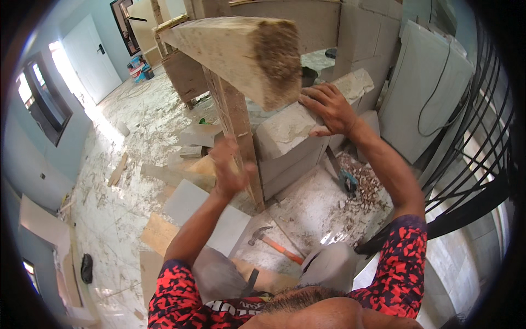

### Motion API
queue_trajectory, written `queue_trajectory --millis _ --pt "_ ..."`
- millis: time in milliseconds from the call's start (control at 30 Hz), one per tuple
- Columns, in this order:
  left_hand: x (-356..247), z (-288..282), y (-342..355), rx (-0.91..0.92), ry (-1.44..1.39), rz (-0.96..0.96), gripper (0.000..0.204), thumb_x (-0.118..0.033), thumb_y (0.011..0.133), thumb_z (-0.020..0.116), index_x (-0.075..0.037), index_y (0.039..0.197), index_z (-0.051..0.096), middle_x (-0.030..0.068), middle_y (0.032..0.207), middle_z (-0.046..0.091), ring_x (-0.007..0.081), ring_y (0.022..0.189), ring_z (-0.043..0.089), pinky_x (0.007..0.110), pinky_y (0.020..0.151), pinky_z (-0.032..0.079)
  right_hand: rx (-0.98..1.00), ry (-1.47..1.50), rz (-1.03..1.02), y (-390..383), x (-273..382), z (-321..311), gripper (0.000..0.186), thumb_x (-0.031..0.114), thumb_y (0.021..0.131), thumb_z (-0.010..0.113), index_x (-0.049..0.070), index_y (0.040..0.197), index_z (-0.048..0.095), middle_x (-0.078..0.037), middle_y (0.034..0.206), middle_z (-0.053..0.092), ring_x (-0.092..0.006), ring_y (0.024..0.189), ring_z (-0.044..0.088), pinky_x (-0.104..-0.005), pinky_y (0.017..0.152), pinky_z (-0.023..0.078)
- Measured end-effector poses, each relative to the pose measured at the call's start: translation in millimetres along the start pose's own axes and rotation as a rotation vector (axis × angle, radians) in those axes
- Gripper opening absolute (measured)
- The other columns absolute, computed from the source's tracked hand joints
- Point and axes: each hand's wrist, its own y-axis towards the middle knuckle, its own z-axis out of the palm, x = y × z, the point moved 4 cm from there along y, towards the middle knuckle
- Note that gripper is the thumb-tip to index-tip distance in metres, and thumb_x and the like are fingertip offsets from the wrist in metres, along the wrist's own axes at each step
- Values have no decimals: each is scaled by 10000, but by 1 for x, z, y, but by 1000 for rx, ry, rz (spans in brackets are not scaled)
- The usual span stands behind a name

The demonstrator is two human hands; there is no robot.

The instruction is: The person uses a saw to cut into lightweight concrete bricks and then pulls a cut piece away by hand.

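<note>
My right hand lies with its fingers stretched out over the rough top of a low grey block wall, close to the end of a thick wooden beam. It grips nothing that I can see. My left hand is raised beside an upright wooden board; motion smears its fingers, and I cannot tell whether it touches the board. Above both hands juts the wooden beam, its rough dark end toward me. Between my knees and the wall, a claw hammer with an orange handle lies on the floor.
A handsaw with a blue handle leans against the wall beside broken rubble. Flat sheets and wood scraps lie on the dusty floor at left. Black metal bars and a pale upright panel stand at right.
</note>
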Motion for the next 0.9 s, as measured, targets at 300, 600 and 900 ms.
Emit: queue_trajectory --millis 300,600,900 --pt "-46 47 20 241 351 -39 916 -238 640 812 -108 1388 299 227 1345 374 397 1227 387 470 997 350 492 55 26 -2 -9 -3 891 484 732 708 29 1400 333 -214 1429 347 -366 1284 377 -496 1144 181" --pt "-73 66 -1 219 343 77 973 -231 600 768 -14 1407 271 200 1211 427 364 1073 459 491 948 358 580 20 270 -68 -71 -6 804 115 614 790 -31 1286 375 -259 1263 451 -416 1187 428 -462 1000 364" --pt "-87 18 -38 504 -260 -238 872 -283 660 768 -30 1361 316 229 1196 433 413 1110 439 502 978 349 1070 276 260 -94 17 -16 765 172 542 857 -36 1146 436 -222 1056 527 -405 1027 513 -433 912 438"
